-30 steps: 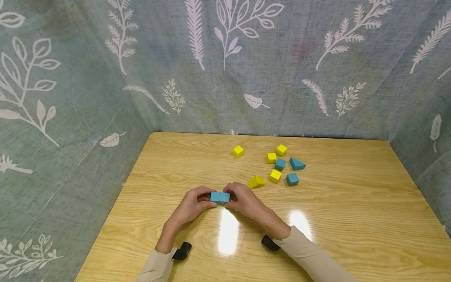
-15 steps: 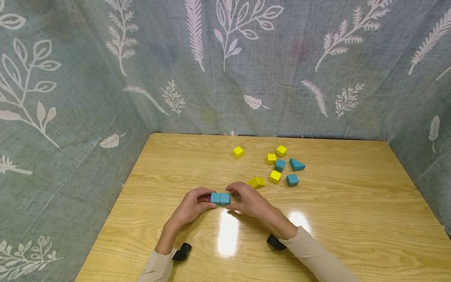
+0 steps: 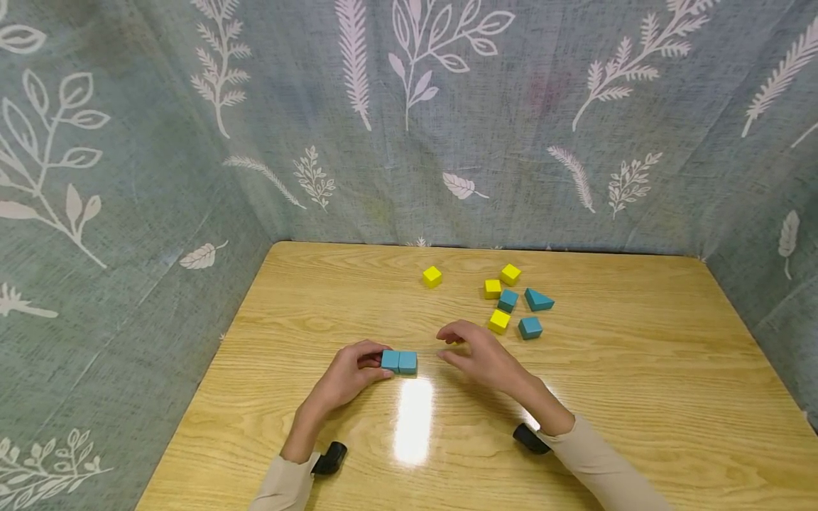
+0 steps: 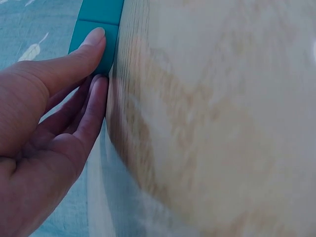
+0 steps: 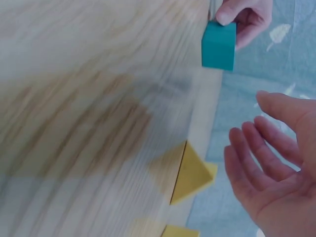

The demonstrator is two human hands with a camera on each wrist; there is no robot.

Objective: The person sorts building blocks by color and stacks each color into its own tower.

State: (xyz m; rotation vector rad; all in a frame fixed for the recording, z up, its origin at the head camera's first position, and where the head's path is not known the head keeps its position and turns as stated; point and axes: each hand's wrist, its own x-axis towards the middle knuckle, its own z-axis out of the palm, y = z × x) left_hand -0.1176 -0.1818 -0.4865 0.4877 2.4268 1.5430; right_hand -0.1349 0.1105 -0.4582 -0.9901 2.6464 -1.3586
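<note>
Two blue cubes sit side by side on the table. My left hand (image 3: 348,370) pinches the left blue cube (image 3: 390,360) between thumb and fingers; the left wrist view shows the thumb on its face. The right blue cube (image 3: 407,362) stands against it, untouched by my right hand (image 3: 482,358). That hand is a short way to the right, fingers apart and holding nothing. A yellow triangular block (image 5: 190,175) lies near it in the right wrist view; in the head view the hand hides nearly all of it.
Behind the right hand are a yellow cube (image 3: 499,321), a blue cube (image 3: 530,328), another blue cube (image 3: 508,300), a blue triangular block (image 3: 539,299) and more yellow cubes (image 3: 492,289). One yellow cube (image 3: 432,277) lies apart. Patterned cloth (image 3: 409,177) borders the wooden table (image 3: 639,355).
My right hand has let go of the right blue cube and moved right, now covering the yellow triangular block. The left hand has stayed on its cube.
</note>
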